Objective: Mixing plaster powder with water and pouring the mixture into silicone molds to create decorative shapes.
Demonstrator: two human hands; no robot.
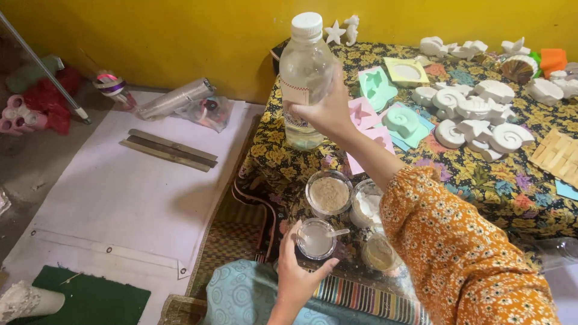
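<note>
Bottle [305, 78] of clear liquid, white-capped, hangs upright in your right hand [325, 111], raised above the flowered cloth [500, 186] and well above the small cup [317, 239] that your left hand [295, 280] steadies. Below the bottle a bowl of tan powder [329, 193] sits just beside a bowl of white powder [367, 204], with a third cup [379, 253] near your right sleeve [463, 259]. Pastel moulds [378, 87] and white shell casts [475, 117] spread farther back on the cloth. To your left, wooden strips [168, 149] lie on a white sheet [114, 198]. Your right fingers wrap closed round the bottle's middle; your left hand curls partly open, thumb and fingertips touching the cup's side, a spoon handle [337, 232] poking out.
</note>
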